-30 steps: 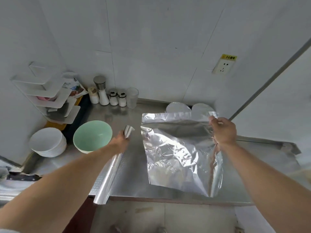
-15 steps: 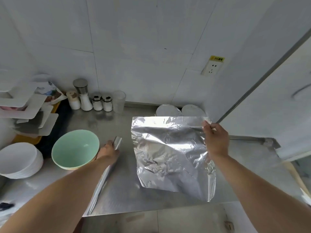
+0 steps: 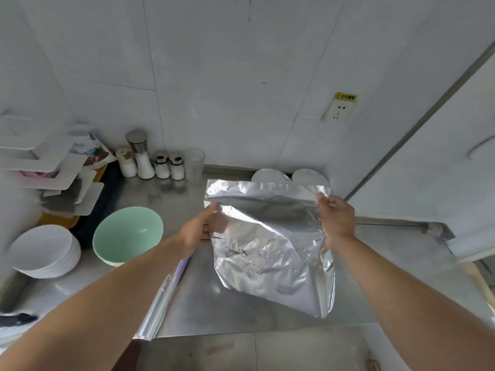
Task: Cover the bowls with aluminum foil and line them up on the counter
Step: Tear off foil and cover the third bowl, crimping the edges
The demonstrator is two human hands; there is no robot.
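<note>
Holding the foil sheet [image 3: 270, 247] by its top corners, your left hand [image 3: 197, 231] and right hand [image 3: 336, 219] pinch it above the counter [image 3: 241, 311]. The green bowl [image 3: 128, 234] waits at nine o'clock. Tugging unevenly could tear the thin sheet; the roll [image 3: 163, 295] overhangs and may fall.

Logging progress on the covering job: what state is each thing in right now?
Torn aluminum foil sheet: held up by both hands.
Left hand: pinching the sheet's left edge.
Right hand: pinching its top right corner.
Mint green bowl: uncovered.
Two foil-covered bowls: covered, by the wall.
Foil roll: lying on the counter.
</note>
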